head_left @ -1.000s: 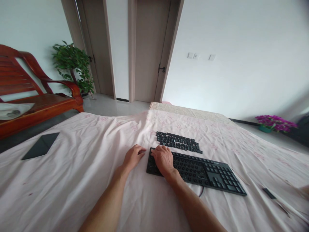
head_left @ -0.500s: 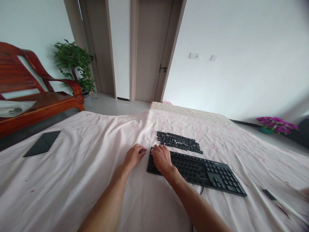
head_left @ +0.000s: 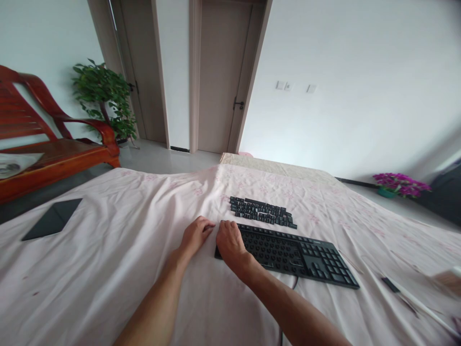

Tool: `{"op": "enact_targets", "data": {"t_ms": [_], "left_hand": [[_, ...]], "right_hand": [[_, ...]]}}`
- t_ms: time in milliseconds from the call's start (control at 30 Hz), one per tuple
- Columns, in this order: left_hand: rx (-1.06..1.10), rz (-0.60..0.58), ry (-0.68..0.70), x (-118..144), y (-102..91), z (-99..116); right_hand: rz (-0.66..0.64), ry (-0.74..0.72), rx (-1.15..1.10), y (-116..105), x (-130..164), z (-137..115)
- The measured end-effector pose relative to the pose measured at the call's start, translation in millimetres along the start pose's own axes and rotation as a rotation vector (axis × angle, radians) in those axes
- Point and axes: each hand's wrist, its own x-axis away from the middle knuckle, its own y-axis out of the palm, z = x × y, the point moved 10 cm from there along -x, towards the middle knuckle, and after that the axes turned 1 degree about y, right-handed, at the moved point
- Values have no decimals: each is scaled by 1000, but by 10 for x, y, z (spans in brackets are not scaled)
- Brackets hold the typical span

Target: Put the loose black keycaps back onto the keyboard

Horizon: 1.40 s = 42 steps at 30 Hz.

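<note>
Resting on the black rectangular plastic keyboard (head_left: 288,247), its long axis running rightward, the right hand (head_left: 229,242) is covering its left end, fingers curled; the left hand (head_left: 195,234) is lying loosely closed just beside it.

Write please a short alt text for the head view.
Both hands meet at the left end of a black keyboard on a pink sheet: right hand on it, left hand beside. Loose keycaps lie behind.
</note>
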Motion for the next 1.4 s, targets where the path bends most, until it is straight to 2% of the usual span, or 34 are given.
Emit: {"op": "enact_targets", "data": {"t_ms": [133, 267, 333, 467, 533, 633, 833, 967, 1133, 1267, 1400], "left_hand": [[-1, -6, 10, 6, 5, 10], [1, -7, 6, 5, 11, 0], [-1, -4, 13, 0, 13, 3], [-16, 0, 1, -20, 18, -14], [-28, -9, -17, -31, 30, -35], [-44, -15, -32, -43, 40, -57], [-31, -7, -9, -42, 36, -60], [-35, -10, -7, -46, 41, -69], [-37, -10, -1, -50, 51, -74], [-27, -8, 1, -53, 63, -85], [-37, -10, -18, -53, 64, -101]], "right_hand": [[45, 10, 82, -71, 53, -23], [-47, 13, 104, -195, 50, 89], [-91, 12, 73, -252, 15, 231], [-15, 177, 81, -390, -123, 750], [7, 266, 127, -385, -199, 987], [-16, 297, 188, -293, -321, 1163], [-71, 238, 257, -116, -479, 1185], [-61, 217, 248, -96, -534, 1158], [-32, 191, 187, -207, -539, 1077], [-5, 214, 22, -371, -430, 1033], [-60, 195, -84, -408, -274, 941]]}}
